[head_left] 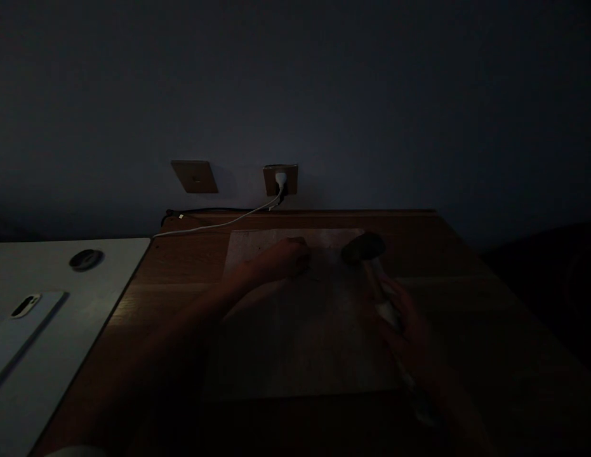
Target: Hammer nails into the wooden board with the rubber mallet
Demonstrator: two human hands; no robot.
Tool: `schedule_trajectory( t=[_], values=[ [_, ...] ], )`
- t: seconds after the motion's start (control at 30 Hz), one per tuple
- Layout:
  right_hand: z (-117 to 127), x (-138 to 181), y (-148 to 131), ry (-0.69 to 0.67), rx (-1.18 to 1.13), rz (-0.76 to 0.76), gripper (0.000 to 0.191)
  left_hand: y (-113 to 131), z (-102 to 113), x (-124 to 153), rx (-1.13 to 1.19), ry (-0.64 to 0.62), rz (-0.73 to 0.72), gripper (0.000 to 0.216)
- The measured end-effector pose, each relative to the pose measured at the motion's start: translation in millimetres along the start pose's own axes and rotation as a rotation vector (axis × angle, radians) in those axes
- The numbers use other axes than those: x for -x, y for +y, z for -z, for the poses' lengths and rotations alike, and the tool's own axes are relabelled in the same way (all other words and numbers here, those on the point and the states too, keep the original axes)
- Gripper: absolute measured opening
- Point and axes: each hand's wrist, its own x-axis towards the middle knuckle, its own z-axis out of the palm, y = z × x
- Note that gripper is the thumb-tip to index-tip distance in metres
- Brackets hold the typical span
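Note:
In dim light, a pale flat sheet or board (pixel 295 355) lies on the wooden tabletop (pixel 181 273). My left hand (pixel 288 257) rests over its far part with the fingers closed together. Whatever they pinch, if anything, is too dark to make out. To the right, my right hand (pixel 404 324) is wrapped round the handle of a mallet (pixel 364 247). Its dark, rounded head is over the sheet's far right corner, a short distance right of my left hand. The handle slopes down towards me, with a lighter grip section.
A white surface (pixel 105 304) adjoins on the left, bearing a phone-like slab (pixel 26 330) and a dark round object (pixel 86 259). Behind, a white cable (pixel 219 225) runs along the table to a wall socket (pixel 289 181). Beside that is another wall plate (pixel 194 176).

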Motion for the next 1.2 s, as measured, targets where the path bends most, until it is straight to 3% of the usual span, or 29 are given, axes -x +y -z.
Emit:
schedule_trajectory(
  t=[0.1,0.2,0.3,0.47,0.67,0.77,0.87,0.97,1.1,1.2],
  values=[
    [6,-36,-2,-0.075,0.014,-0.059,0.072,-1,5,-8,0.019,0.002,0.025,0.018],
    [11,-64,0,-0.081,0.159,-0.018,0.065,1,9,-16,0.022,0.027,0.061,0.016],
    [12,-79,8,-0.063,0.306,0.023,0.062,1,10,-21,-0.011,0.028,0.007,0.012],
    [5,-84,25,-0.002,0.255,0.101,0.056,-4,10,-24,-0.017,-0.067,-0.059,0.011],
    [4,-84,29,-0.044,0.092,-0.144,0.058,17,6,-36,-0.274,-0.115,-0.259,0.019],
    [6,-82,26,-0.076,0.077,-0.181,0.059,32,-2,-42,-0.476,-0.15,-0.337,0.015],
    [6,-83,24,-0.088,0.073,-0.18,0.051,36,-8,-50,-0.535,-0.175,-0.351,0.017],
    [5,-83,25,-0.087,0.007,-0.162,0.041,25,-11,-66,-0.315,-0.074,-0.284,0.021],
    [4,-79,23,-0.108,-0.136,-0.218,0.038,3,-25,-96,0.16,0.197,-0.032,0.025],
    [5,-73,18,-0.048,-0.148,-0.258,0.037,-5,-38,-107,0.301,0.244,0.042,0.03]
  ],
)
